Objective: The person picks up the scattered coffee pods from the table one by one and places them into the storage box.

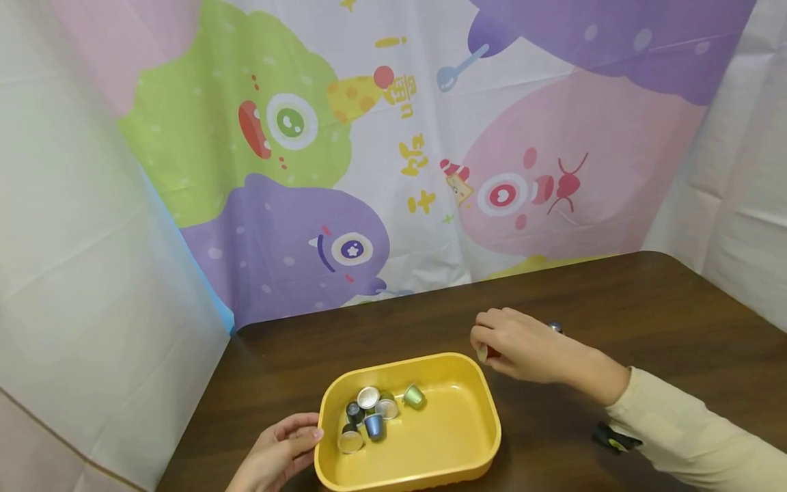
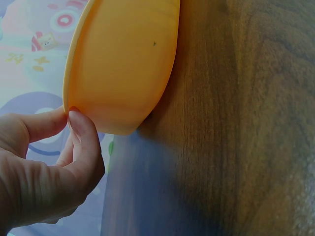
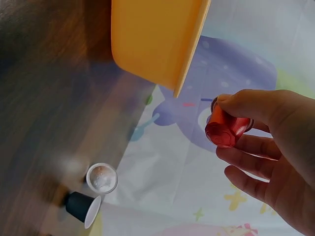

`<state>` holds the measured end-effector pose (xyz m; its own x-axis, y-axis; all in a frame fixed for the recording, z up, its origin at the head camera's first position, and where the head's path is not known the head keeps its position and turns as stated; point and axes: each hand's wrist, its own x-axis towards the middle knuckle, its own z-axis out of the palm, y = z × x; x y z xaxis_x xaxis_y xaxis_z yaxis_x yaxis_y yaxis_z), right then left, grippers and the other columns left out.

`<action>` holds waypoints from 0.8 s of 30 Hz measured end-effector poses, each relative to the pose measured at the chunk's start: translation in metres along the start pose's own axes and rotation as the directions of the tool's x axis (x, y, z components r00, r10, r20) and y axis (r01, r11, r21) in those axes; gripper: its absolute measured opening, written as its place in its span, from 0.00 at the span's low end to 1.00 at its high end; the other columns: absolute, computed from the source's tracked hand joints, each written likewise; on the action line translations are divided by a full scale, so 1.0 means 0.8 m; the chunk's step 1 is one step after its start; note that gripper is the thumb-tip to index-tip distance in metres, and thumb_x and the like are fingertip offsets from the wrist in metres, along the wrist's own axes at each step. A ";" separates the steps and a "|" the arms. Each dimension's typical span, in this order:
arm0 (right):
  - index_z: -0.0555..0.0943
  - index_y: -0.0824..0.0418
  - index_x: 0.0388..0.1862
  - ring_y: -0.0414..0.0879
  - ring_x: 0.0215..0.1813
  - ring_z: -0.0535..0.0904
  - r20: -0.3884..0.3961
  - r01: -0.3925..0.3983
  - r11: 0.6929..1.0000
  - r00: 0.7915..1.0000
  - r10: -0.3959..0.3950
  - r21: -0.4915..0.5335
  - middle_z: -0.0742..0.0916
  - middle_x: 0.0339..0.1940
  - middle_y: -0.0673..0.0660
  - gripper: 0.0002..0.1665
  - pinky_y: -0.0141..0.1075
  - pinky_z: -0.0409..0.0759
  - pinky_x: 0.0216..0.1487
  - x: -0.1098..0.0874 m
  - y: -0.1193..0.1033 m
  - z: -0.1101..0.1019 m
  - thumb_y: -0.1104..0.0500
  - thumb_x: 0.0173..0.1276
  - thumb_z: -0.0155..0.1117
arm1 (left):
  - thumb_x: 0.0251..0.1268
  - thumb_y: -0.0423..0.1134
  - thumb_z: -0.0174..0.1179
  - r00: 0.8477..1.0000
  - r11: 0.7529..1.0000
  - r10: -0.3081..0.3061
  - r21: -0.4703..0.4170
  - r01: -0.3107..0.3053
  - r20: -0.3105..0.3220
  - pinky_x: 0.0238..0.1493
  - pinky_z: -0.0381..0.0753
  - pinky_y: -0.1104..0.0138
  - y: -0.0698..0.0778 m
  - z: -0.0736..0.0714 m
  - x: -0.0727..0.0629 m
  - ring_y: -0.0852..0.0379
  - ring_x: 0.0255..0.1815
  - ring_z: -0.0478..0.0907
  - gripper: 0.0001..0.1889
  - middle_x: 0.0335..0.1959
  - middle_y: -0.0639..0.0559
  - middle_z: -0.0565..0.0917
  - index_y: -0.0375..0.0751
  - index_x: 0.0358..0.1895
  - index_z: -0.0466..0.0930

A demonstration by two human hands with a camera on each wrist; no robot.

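My left hand (image 1: pixel 277 451) pinches the left rim of a yellow plastic bin (image 1: pixel 430 475) between thumb and fingers; the left wrist view shows the thumb (image 2: pixel 82 127) at the edge. Inside the bin, toward its left side, lie several coffee capsules, among them a blue one (image 1: pixel 374 426) and a green one (image 1: pixel 414 397). Past the bin's right back corner, my right hand (image 1: pixel 519 345) holds a red coffee capsule (image 3: pixel 224 132) between thumb and fingers, above the table. The capsule's narrow end faces the right wrist camera.
On the dark wooden table (image 1: pixel 277 362), a black capsule (image 3: pixel 81 205) lies beside one with its silver lid (image 3: pixel 102 178) showing. A shiny capsule (image 1: pixel 555 327) peeks out behind my right wrist. A cartoon-printed cloth (image 1: pixel 418 253) hangs along the back edge, with white cloth at both sides.
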<state>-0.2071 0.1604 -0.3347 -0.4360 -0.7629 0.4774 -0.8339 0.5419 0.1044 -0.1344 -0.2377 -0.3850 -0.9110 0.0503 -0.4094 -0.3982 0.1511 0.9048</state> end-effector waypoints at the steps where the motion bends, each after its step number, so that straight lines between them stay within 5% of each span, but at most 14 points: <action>1: 0.75 0.53 0.28 0.37 0.32 0.67 0.000 0.004 1.000 1.000 -0.004 -0.003 0.74 0.26 0.44 0.15 0.29 0.69 0.35 0.001 -0.001 0.000 0.62 0.49 0.75 | 0.62 0.35 0.63 1.000 1.000 0.000 0.001 0.000 0.001 0.49 0.84 0.62 0.000 0.000 0.000 0.60 0.42 0.81 0.25 0.42 0.50 0.82 0.27 0.60 0.69; 24: 0.76 0.53 0.30 0.39 0.32 0.69 0.061 0.111 0.993 0.992 -0.109 -0.034 0.75 0.26 0.46 0.12 0.29 0.68 0.35 0.052 -0.020 0.000 0.59 0.54 0.73 | 0.64 0.34 0.62 1.000 0.999 -0.006 -0.031 0.006 0.015 0.47 0.85 0.63 0.000 0.000 0.002 0.61 0.40 0.80 0.24 0.39 0.52 0.82 0.27 0.60 0.68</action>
<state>-0.2117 0.1200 -0.3162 -0.3626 -0.8374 0.4090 -0.8651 0.4656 0.1865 -0.1361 -0.2375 -0.3858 -0.9069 0.0643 -0.4163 -0.4071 0.1205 0.9054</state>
